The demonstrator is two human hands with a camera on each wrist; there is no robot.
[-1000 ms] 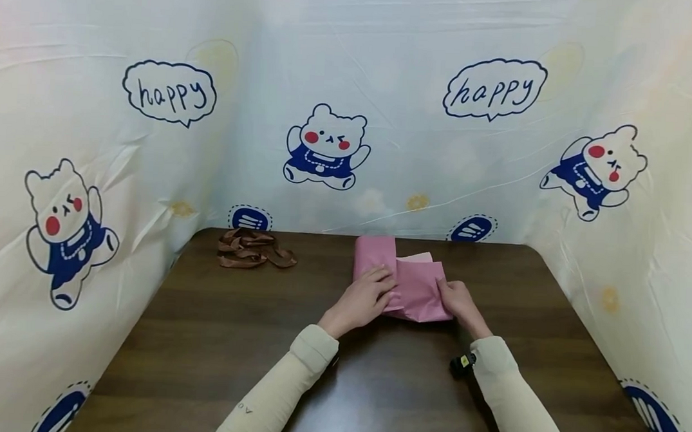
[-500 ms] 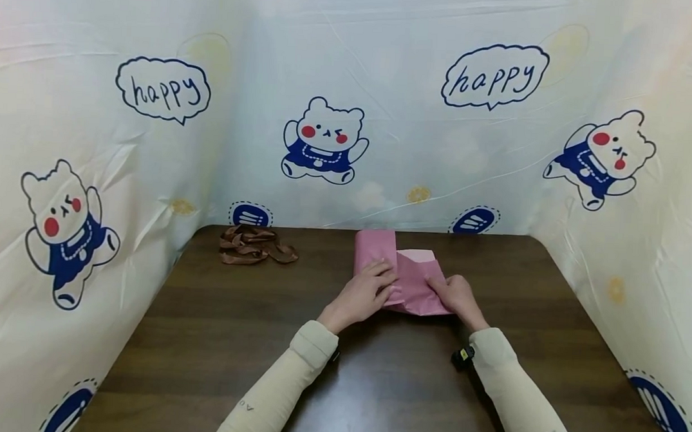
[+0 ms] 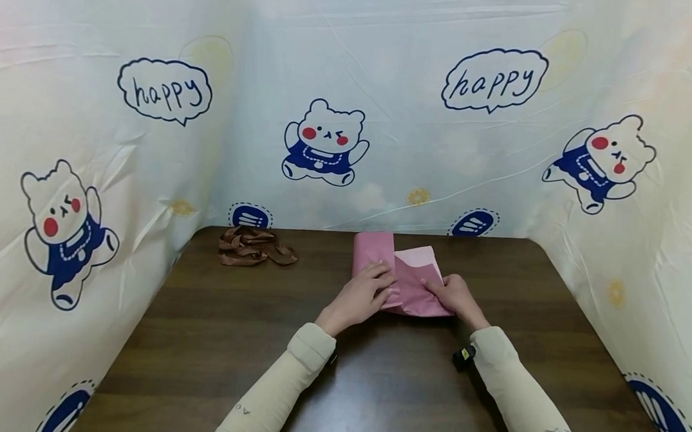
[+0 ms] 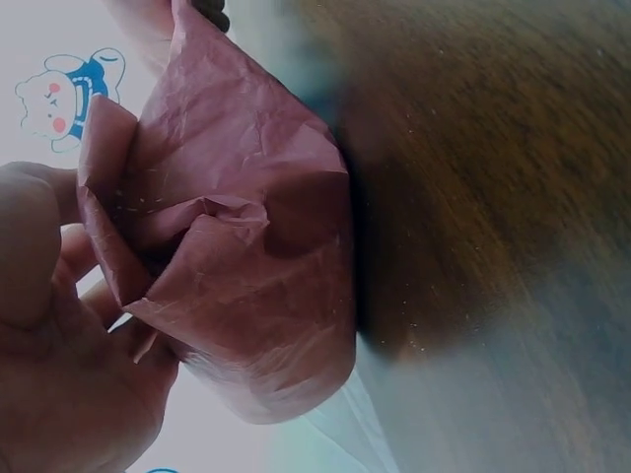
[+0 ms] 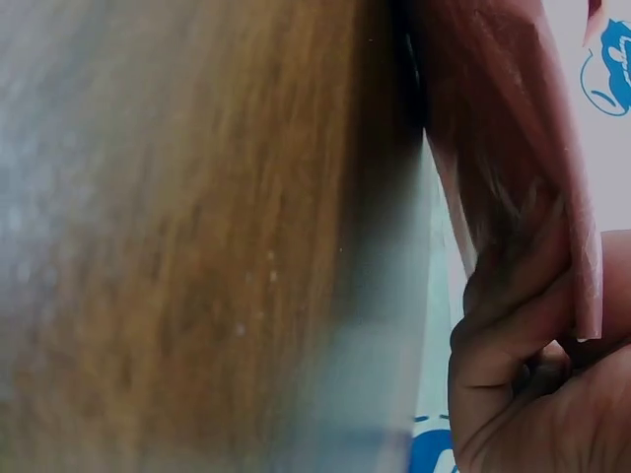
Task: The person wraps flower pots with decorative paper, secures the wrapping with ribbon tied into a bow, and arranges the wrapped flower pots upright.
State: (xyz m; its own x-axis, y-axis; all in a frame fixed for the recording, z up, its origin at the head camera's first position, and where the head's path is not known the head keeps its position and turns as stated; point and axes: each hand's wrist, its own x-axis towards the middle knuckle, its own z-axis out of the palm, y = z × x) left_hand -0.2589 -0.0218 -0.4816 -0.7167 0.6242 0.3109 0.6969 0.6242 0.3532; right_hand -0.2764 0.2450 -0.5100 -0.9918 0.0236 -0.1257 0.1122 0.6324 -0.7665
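Note:
A package in pink wrapping paper [image 3: 373,248] sits on the dark wooden table, right of the middle toward the back. My left hand [image 3: 361,297] lies over its front part with the fingers laid across the paper. Seen from the left wrist, the paper's near end [image 4: 237,227] is creased into a folded pocket, with that hand beside its top edge. The loose right-hand flap [image 3: 415,291] is pinched by my right hand [image 3: 458,297], thumb on top and fingers [image 5: 523,266] underneath. A paler inner side of the paper [image 3: 419,256] shows at the flap's back edge. The package's contents are hidden.
A loosely coiled brown ribbon [image 3: 252,247] lies at the back left of the table [image 3: 230,340]. A printed curtain [image 3: 407,135] with bears and "happy" bubbles hangs behind the table and along both sides.
My right hand has shifted slightly left with the flap, and more of the paper's pale inner side shows. The left hand stays in place on the package.

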